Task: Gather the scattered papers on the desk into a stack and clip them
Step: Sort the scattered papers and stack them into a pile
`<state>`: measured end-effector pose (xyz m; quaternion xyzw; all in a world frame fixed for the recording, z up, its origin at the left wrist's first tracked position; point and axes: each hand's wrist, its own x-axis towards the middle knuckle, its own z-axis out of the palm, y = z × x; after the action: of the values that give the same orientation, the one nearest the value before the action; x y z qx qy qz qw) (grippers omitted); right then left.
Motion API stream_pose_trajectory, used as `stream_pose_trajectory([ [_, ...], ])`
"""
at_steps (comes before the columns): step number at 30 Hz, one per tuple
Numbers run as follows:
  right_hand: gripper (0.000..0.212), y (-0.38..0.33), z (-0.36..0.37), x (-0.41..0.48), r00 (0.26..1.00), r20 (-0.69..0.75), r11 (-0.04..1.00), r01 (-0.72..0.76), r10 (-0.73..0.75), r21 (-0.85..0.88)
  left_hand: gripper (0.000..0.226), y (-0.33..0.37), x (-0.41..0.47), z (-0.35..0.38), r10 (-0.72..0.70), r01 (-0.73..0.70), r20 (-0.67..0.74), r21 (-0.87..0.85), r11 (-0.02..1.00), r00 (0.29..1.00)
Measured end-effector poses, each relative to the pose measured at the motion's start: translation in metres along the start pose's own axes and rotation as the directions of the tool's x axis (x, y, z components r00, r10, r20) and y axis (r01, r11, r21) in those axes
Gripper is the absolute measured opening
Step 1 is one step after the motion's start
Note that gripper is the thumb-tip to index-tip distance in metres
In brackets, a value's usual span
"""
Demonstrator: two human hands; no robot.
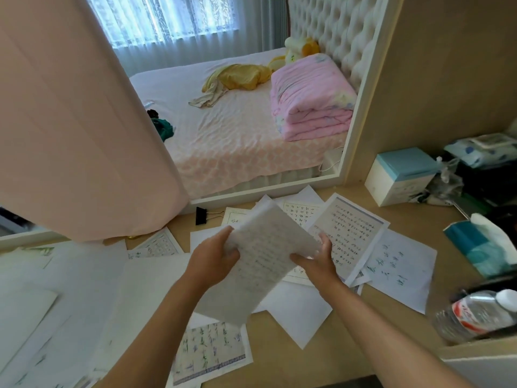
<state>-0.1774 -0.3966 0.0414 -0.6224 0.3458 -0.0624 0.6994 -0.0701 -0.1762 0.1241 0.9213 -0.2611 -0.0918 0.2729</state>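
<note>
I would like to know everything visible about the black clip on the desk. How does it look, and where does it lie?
The binder clip is small, with a black body that looks like metal and thin wire handles pointing right, toward a printed sheet. It lies flat on the wooden desk, just below the mirror frame and beside the pink cloth. It holds no paper. Whether its handles touch the sheet is unclear.

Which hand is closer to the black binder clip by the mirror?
Left. The left hand grips the lifted papers just right of the binder clip; the right hand grips their opposite edge, farther right.
</note>
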Motion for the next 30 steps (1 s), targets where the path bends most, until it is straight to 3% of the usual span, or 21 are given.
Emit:
stream_pose_trajectory([
  [1,0.084,-0.001,0.001,0.0,0.994,0.077,0.987,-0.092,0.083,0.13,0.027,-0.002,0.001,-0.006,-0.085,0.086,0.015,-0.179,0.98,0.996],
  [3,0.058,-0.002,0.004,-0.002,0.937,0.312,0.936,-0.244,0.159,0.256,0.03,-0.003,0.002,-0.01,-0.227,0.24,0.093,-0.539,0.807,0.97],
  [5,0.037,-0.004,0.01,-0.004,0.886,0.441,0.938,-0.263,0.142,0.227,0.028,-0.007,-0.002,-0.006,-0.313,0.349,0.177,-0.652,0.673,0.933],
  [8,0.044,-0.002,0.02,-0.003,0.917,0.383,0.99,-0.136,0.108,0.047,0.027,-0.023,-0.009,0.011,-0.384,0.47,0.278,-0.623,0.625,0.88],
  [10,0.044,-0.004,0.025,-0.003,0.955,0.294,0.994,-0.009,0.04,-0.105,0.03,-0.032,-0.015,0.023,-0.398,0.482,0.277,-0.592,0.646,0.874],
  [14,0.04,-0.014,0.035,-0.009,0.969,0.152,0.97,0.214,-0.195,-0.117,0.033,-0.019,-0.028,0.034,-0.407,0.284,-0.064,-0.618,0.733,0.911],
  [17,0.048,-0.019,0.043,-0.013,0.929,0.101,0.921,0.367,-0.355,-0.134,0.034,-0.006,-0.031,0.042,-0.424,0.144,-0.298,-0.648,0.748,0.855],
  [20,0.059,-0.007,0.045,-0.012,0.941,0.124,0.916,0.336,-0.315,-0.22,0.04,-0.013,-0.033,0.057,-0.466,0.154,-0.279,-0.7,0.697,0.84],
  [24,0.051,0.017,0.039,-0.014,0.961,0.208,0.928,0.238,-0.182,-0.285,0.04,-0.023,-0.042,0.077,-0.48,0.312,-0.083,-0.661,0.682,0.873],
  [30,0.04,0.016,0.049,-0.015,0.972,0.188,0.911,0.199,-0.138,-0.361,0.017,-0.029,-0.032,0.065,-0.441,0.369,-0.054,-0.463,0.806,0.896],
])
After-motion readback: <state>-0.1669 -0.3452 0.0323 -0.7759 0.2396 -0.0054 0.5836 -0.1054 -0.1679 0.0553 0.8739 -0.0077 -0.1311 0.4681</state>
